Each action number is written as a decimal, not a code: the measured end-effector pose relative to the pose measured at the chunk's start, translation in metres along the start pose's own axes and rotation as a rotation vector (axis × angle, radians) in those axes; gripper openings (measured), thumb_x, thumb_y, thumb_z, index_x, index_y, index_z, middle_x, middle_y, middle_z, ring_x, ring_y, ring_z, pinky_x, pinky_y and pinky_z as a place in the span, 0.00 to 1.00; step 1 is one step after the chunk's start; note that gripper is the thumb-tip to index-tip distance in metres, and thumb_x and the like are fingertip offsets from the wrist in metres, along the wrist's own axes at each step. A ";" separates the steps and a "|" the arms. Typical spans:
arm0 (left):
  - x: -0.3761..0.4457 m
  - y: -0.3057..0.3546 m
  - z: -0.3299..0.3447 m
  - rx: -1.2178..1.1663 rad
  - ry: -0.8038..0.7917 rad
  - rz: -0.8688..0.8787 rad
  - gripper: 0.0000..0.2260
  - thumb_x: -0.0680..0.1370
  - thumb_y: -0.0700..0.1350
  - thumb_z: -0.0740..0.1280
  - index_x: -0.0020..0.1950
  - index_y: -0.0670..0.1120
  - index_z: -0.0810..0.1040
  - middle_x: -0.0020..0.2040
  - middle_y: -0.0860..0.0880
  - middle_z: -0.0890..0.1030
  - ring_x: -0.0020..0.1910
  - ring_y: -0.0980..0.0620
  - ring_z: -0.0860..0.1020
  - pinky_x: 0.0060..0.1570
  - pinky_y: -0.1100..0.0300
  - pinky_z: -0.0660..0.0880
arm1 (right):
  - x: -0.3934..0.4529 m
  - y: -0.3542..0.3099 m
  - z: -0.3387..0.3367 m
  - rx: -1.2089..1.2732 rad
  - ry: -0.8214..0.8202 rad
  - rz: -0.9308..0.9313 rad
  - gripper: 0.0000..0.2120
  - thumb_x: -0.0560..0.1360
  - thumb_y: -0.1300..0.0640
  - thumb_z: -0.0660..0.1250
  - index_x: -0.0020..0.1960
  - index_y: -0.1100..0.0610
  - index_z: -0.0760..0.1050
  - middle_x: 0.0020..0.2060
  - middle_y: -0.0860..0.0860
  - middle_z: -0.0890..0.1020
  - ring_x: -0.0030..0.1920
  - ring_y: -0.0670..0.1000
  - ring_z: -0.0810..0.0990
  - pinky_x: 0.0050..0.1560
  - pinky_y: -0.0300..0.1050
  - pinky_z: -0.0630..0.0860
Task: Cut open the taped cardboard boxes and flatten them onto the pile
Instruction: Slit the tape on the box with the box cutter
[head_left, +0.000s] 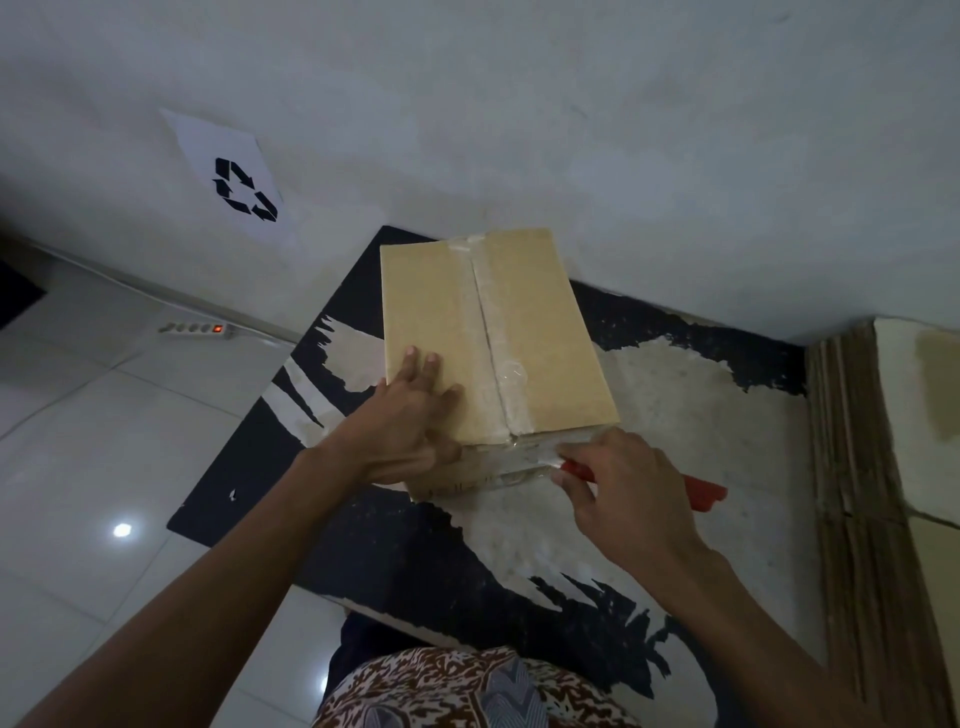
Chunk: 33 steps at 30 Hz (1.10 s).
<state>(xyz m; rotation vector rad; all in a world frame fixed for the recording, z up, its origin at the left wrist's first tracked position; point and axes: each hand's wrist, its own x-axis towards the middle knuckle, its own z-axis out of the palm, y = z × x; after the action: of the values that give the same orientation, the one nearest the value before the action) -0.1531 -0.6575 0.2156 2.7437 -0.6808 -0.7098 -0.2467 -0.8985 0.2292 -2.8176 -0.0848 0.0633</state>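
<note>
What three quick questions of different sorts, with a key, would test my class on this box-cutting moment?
1. True or false: the left hand rests flat on top of the box.
2. Multiple choice: the cutter in the right hand has a handle that is (a) red, (b) blue, (c) green.
3. Fill in: the sign on the wall shows a ______ symbol.

Key: 1 true; 2 a; 3 recycling.
</note>
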 end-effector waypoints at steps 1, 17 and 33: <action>0.000 0.000 -0.001 0.002 -0.002 0.003 0.38 0.78 0.61 0.62 0.81 0.45 0.52 0.80 0.40 0.37 0.77 0.41 0.32 0.76 0.35 0.46 | -0.003 -0.003 0.002 0.024 -0.009 -0.025 0.15 0.78 0.47 0.68 0.63 0.49 0.80 0.46 0.51 0.80 0.47 0.51 0.77 0.52 0.51 0.75; 0.001 0.003 0.004 0.021 0.000 0.009 0.38 0.78 0.61 0.61 0.81 0.44 0.52 0.79 0.40 0.36 0.76 0.39 0.30 0.75 0.34 0.48 | -0.003 -0.002 -0.012 -0.016 -0.058 0.237 0.15 0.82 0.44 0.55 0.50 0.52 0.77 0.33 0.47 0.76 0.32 0.46 0.75 0.31 0.41 0.70; 0.009 0.050 0.024 0.136 0.096 -0.088 0.37 0.80 0.66 0.56 0.80 0.45 0.52 0.80 0.35 0.43 0.78 0.32 0.40 0.73 0.32 0.55 | 0.033 -0.065 -0.015 -0.035 -0.203 0.307 0.15 0.83 0.62 0.55 0.69 0.57 0.65 0.60 0.59 0.75 0.59 0.60 0.76 0.53 0.50 0.73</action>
<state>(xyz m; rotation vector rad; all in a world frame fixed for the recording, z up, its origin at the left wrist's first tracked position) -0.1775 -0.7072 0.2072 2.9261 -0.6114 -0.5645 -0.2165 -0.8392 0.2630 -2.8254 0.3032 0.4214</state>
